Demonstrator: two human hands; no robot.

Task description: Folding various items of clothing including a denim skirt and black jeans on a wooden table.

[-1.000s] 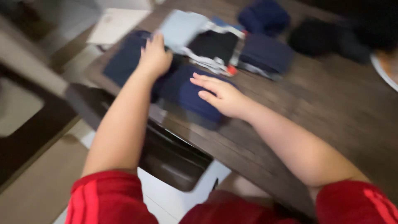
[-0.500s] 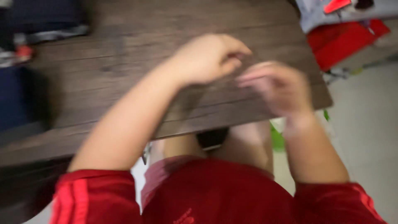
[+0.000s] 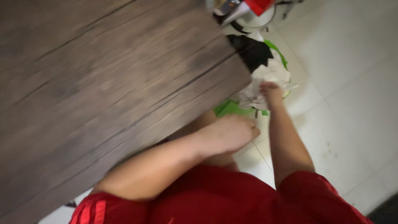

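Observation:
My right hand (image 3: 269, 89) reaches down beside the table into a green basket (image 3: 230, 108) on the floor. Its fingers are closed in a crumpled white cloth (image 3: 265, 79) on top of the pile. A black garment (image 3: 253, 52) lies just behind the white one. My left hand (image 3: 226, 135) hangs just off the corner of the dark wooden table (image 3: 103, 83), fingers loosely curled with nothing in them. The picture is blurred. Both arms come out of red sleeves with stripes.
White floor tiles (image 3: 352, 83) spread to the right of the table. A white round object (image 3: 259, 18) with something red (image 3: 259, 5) on it sits at the top edge, past the basket. My red shirt (image 3: 215, 199) fills the bottom.
My view has swung right, from folded dark clothes on the table to the floor beside it. My right hand has dropped from the tabletop into the basket; my left has moved off the table's edge.

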